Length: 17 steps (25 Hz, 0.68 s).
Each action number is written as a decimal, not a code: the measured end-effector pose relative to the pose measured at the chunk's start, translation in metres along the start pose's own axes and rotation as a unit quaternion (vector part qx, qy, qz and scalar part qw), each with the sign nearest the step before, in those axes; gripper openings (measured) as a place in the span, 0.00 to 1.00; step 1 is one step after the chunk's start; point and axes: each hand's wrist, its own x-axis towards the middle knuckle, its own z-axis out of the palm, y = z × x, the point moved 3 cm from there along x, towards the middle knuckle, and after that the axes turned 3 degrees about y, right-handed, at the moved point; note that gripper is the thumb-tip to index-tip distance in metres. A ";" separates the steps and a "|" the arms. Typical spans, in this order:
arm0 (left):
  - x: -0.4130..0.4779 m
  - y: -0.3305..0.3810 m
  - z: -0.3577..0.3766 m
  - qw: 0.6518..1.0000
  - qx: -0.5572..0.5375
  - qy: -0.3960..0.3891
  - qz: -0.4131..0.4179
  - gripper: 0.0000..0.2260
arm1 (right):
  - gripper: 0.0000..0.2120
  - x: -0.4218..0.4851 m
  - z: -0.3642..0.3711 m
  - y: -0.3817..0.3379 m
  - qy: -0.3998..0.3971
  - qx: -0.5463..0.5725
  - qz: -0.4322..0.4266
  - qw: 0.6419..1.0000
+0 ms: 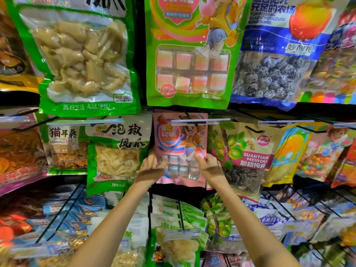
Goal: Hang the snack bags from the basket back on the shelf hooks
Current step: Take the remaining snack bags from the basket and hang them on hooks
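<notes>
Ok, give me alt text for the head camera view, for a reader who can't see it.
A person's left hand and right hand grip a pink candy bag by its sides, its top up at a black shelf hook behind a clear price strip. A green chicken-feet bag hangs to its left, a plum bag to its right.

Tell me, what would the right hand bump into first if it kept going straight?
The right hand pinches the pink candy bag, so that bag comes first; beyond it, probably the clear price strip above.

One head-worn wide-angle view, close up, straight onto the rows of hanging snack bags (84, 54).
</notes>
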 end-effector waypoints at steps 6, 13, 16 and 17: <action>-0.007 0.004 -0.001 0.999 -0.028 0.003 0.017 0.30 | 0.22 -0.009 -0.006 0.004 -0.064 -0.119 0.002 0.991; -0.018 0.011 -0.006 0.987 0.155 -0.042 0.033 0.26 | 0.19 -0.027 -0.019 -0.006 -0.138 -0.250 -0.069 0.956; -0.032 0.018 -0.009 0.957 0.277 -0.049 0.071 0.26 | 0.21 -0.041 -0.028 -0.011 -0.149 -0.312 -0.128 0.929; -0.038 0.020 -0.010 0.948 0.305 -0.040 0.083 0.25 | 0.20 -0.047 -0.031 -0.013 -0.145 -0.323 -0.144 0.924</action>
